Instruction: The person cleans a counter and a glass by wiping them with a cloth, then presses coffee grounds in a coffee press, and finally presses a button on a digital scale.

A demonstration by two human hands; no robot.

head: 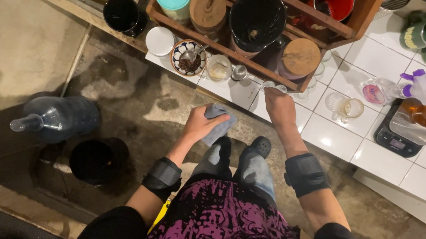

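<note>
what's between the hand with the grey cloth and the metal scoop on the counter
Nothing visible. The left hand holds the grey cloth just below the white tiled counter; the metal scoop lies above it, its handle in the right hand.

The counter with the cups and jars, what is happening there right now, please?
A person stands at the white tiled counter. The left hand grips a grey cloth just below the counter edge. The right hand holds the handle of a small metal scoop lying on the tiles, next to a small glass and a patterned bowl of dark beans.
</note>
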